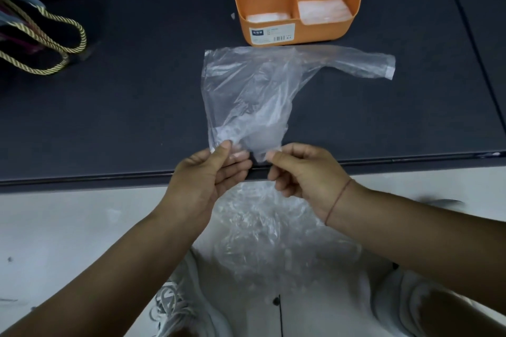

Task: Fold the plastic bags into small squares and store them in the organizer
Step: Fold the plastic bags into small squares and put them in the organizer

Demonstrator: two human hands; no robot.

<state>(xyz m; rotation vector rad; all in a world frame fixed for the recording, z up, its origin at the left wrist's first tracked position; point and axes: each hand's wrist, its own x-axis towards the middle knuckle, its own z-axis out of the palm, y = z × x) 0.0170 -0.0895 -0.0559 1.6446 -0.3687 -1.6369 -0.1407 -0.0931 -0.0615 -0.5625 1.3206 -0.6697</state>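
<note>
Plastic bag (246, 90) is pinched at its near edge by left grip (208, 172) and, seemingly, right grip (304, 172).

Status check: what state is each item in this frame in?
plastic bag: unfolded, wrinkled, spread on the table
left hand grip: pinches the bag's near edge
right hand grip: pinches the same edge
organizer: upright, front compartments hold folded bags
bag pile: crumpled, unfolded, on the lap
rope handles: slack, far left
</note>
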